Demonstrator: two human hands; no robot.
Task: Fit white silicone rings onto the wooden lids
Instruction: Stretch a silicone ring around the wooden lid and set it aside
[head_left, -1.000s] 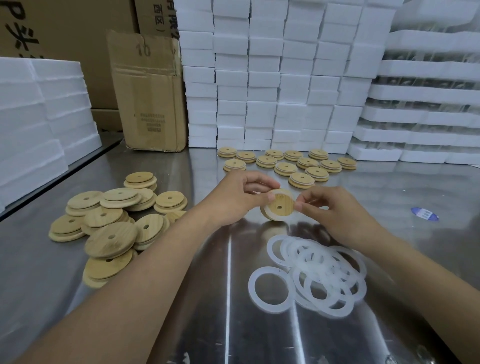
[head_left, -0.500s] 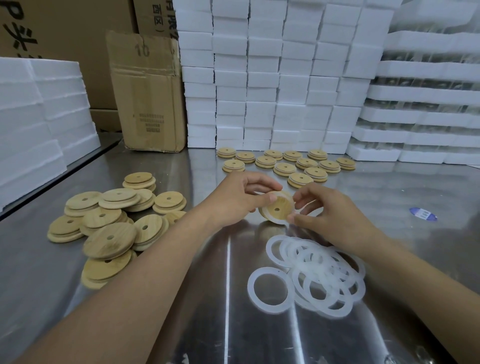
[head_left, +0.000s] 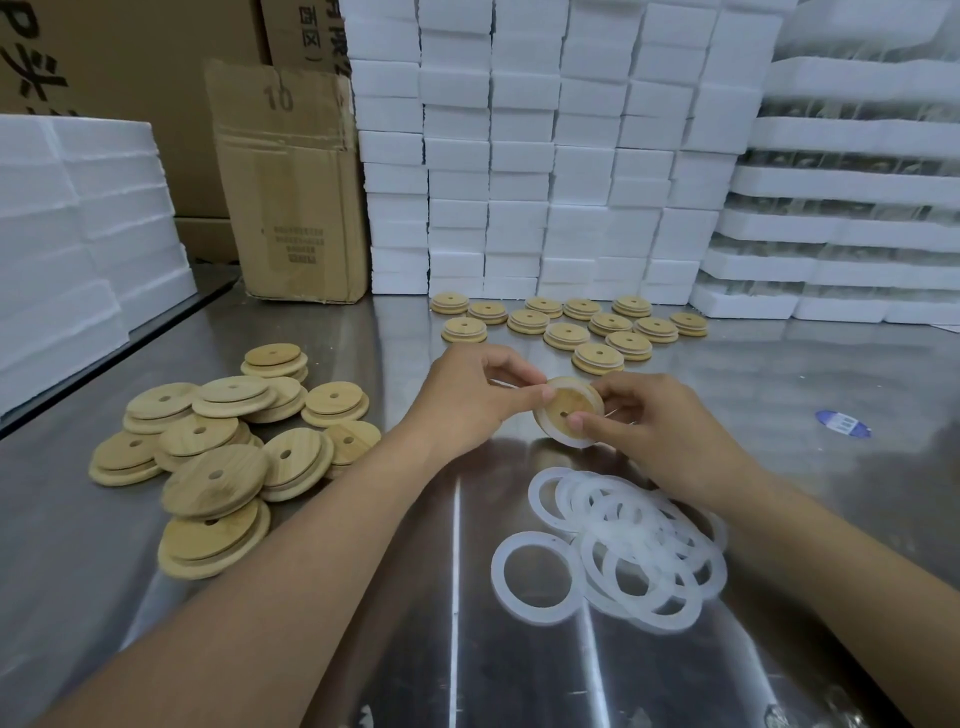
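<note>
Wooden lid (head_left: 558, 402) at frame centre, face toward camera. Left hand (head_left: 467, 400) pinches upper-left rim, right hand (head_left: 665, 436) clamps right rim. White silicone ring (head_left: 541, 420) around lid. Judged next: seat ring along lower rim, nearest right hand.

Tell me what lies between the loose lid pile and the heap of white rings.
Head view: the left forearm crosses the bare steel table between lid pile and rings.
</note>
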